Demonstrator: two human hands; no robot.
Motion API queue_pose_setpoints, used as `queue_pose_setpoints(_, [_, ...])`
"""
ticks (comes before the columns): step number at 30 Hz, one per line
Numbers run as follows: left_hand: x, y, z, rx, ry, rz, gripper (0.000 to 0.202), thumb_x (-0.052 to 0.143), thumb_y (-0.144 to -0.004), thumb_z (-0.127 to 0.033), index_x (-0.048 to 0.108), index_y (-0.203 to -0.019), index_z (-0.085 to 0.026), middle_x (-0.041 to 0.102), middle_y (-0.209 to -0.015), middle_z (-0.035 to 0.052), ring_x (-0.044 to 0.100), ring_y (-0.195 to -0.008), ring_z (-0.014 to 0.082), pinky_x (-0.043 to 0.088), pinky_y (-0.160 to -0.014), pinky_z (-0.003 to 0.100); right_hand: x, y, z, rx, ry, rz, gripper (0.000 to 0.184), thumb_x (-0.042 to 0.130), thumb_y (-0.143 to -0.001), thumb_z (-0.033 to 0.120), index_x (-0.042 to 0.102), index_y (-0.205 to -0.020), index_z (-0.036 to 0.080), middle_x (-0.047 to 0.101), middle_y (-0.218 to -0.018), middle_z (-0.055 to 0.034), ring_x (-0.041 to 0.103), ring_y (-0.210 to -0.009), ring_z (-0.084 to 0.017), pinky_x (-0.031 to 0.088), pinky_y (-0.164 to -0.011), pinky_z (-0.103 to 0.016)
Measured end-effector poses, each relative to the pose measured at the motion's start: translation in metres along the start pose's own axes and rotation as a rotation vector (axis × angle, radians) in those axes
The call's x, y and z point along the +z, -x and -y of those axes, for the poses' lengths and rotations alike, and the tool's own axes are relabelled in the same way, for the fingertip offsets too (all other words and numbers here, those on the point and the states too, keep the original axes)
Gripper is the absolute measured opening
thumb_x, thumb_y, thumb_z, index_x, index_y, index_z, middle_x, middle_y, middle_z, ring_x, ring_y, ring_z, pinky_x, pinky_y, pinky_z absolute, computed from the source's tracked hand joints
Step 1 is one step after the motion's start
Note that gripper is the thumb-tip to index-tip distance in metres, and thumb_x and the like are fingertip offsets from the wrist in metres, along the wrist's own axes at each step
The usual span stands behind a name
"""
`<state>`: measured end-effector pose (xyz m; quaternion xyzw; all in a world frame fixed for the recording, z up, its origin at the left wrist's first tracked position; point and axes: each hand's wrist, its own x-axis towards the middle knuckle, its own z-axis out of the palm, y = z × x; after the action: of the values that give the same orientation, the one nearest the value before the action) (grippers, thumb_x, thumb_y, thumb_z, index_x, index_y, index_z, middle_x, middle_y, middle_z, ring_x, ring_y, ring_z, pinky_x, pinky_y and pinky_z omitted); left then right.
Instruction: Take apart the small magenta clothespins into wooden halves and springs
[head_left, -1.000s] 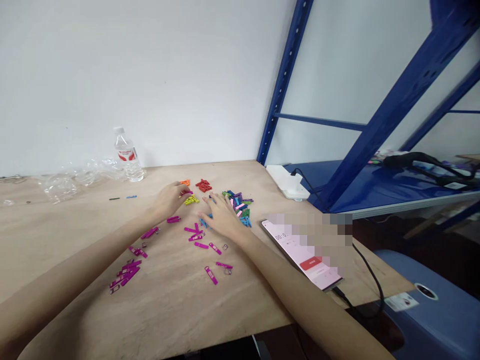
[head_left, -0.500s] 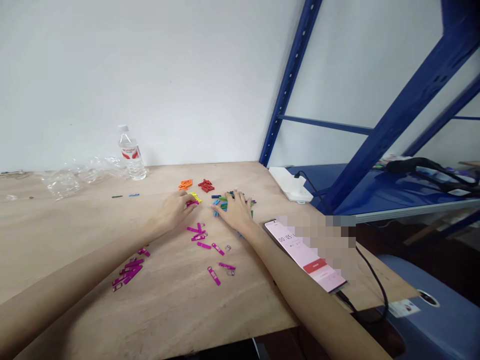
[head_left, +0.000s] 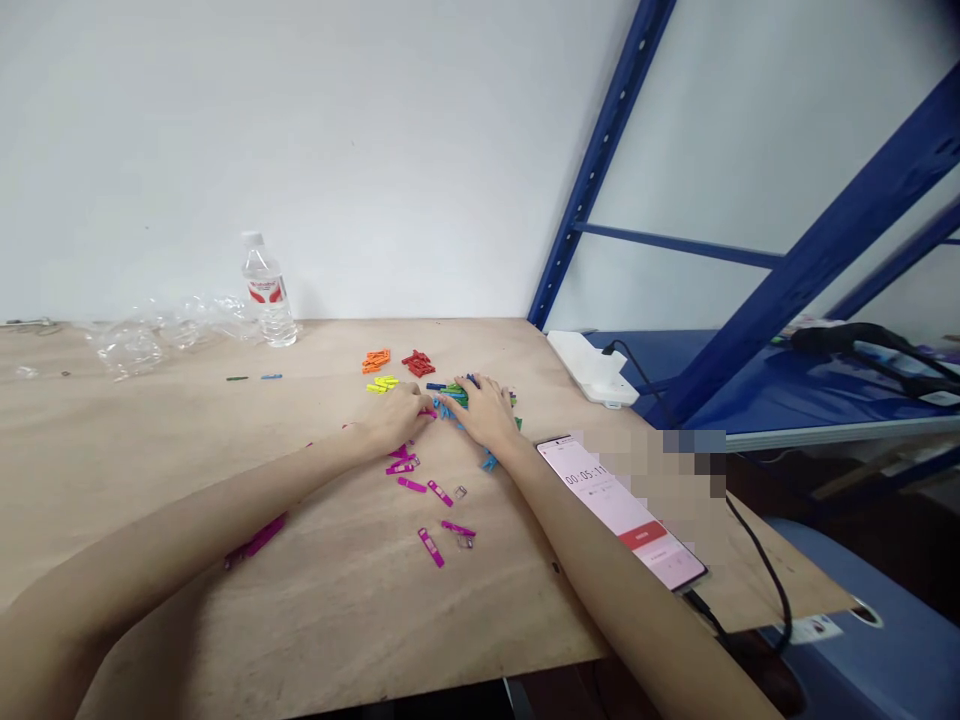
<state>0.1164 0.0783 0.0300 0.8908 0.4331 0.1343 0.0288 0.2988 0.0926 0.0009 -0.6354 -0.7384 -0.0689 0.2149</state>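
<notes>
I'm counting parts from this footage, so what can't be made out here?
Head view:
- Multicoloured plastic clips: the right hand hides part of the pile.
- Left hand: its curled fingers hide whether it holds anything.
- Magenta plastic clips: the left forearm covers part of this group.
- Pink-screened smartphone: a pixelated patch blurs its upper right.
- Long black object: too blurred to identify, cut off by the right edge.

Plain white wall (head_left: 300,150) behind a plywood tabletop (head_left: 322,640), blue steel shelving upright (head_left: 600,165) at right, glossy blue shelf (head_left: 750,400), blue plastic stool (head_left: 832,560) below, soft even light
</notes>
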Motion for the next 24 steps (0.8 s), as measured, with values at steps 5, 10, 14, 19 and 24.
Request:
queue_pose_setpoints(5, [-0.008,0.009,0.000,0.043,0.023,-0.046,0.028,0.052,-0.091,-0.029,0.054,-0.116,-0.015,0.057,-0.115,0.0096,0.059,-0.097,0.0211,0.051,-0.081,0.041,-0.007,0.001,0.007,-0.009,-0.029,-0.062,0.062,0.038,-0.088,0.058,0.049,-0.130,0.014,0.041,-0.138,-0.0218,0.036,-0.127,-0.035,0.025,-0.100,-0.054])
queue_pose_setpoints(10, [-0.018,0.039,-0.014,0.133,0.078,-0.068,0.024,0.044,-0.094,-0.030,0.062,-0.104,-0.018,0.060,-0.105,0.0086,0.058,-0.097,0.0217,0.049,-0.086,0.038,-0.020,0.006,0.023,-0.073,-0.109,-0.105,0.053,0.036,-0.092,0.049,0.054,-0.124,0.011,0.046,-0.134,-0.0216,0.040,-0.125,-0.032,0.025,-0.103,-0.050])
queue_pose_setpoints(14, [-0.019,0.083,-0.034,0.175,0.105,-0.067,0.023,0.042,-0.095,-0.028,0.063,-0.101,-0.020,0.059,-0.107,0.0076,0.055,-0.102,0.0226,0.048,-0.088,0.039,-0.039,0.009,0.037,-0.156,-0.203,-0.107,0.035,0.044,-0.092,0.038,0.062,-0.110,0.015,0.058,-0.123,-0.0151,0.048,-0.118,-0.027,0.025,-0.105,-0.047])
queue_pose_setpoints(19, [-0.022,0.137,-0.052,0.194,0.135,-0.045,0.027,0.041,-0.096,-0.026,0.054,-0.118,-0.022,0.058,-0.113,0.0073,0.056,-0.105,0.0218,0.050,-0.089,0.040,-0.075,0.022,0.050,-0.257,-0.319,-0.016,0.021,0.046,-0.092,0.028,0.065,-0.093,0.018,0.069,-0.097,-0.0059,0.063,-0.088,-0.018,0.044,-0.083,-0.031])
queue_pose_setpoints(24, [-0.016,0.160,-0.060,0.233,0.162,-0.048,0.026,0.042,-0.095,-0.025,0.054,-0.117,-0.018,0.058,-0.117,0.0075,0.052,-0.112,0.0219,0.049,-0.094,0.038,-0.108,0.067,0.053,-0.339,-0.347,0.319,0.023,0.047,-0.091,0.033,0.064,-0.082,0.021,0.068,-0.077,-0.0008,0.061,-0.068,-0.016,0.044,-0.061,-0.027])
